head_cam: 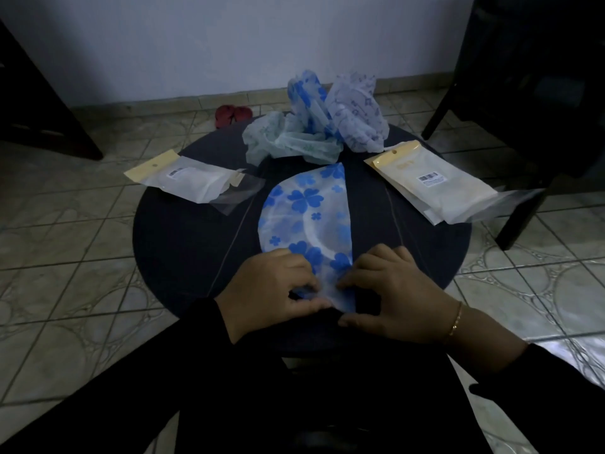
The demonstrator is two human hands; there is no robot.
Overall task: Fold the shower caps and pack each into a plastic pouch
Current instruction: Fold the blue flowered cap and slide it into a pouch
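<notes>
A white shower cap with blue clover prints (307, 211) lies folded into a half circle on the round dark table (183, 224), its straight edge to the right. My left hand (271, 290) and my right hand (396, 293) both pinch its near end at the table's front edge. A heap of loose caps sits at the back: a pale green one (288, 144), a blue-flowered one (309, 99) and a white one with purple marks (358, 116). One plastic pouch (196, 181) lies at the left, and a stack of pouches (442, 188) lies at the right.
Dark chair legs (510, 224) stand close to the table's right side, and dark furniture (42, 119) stands at the far left. Red sandals (233, 115) lie on the tiled floor behind the table, near the white wall.
</notes>
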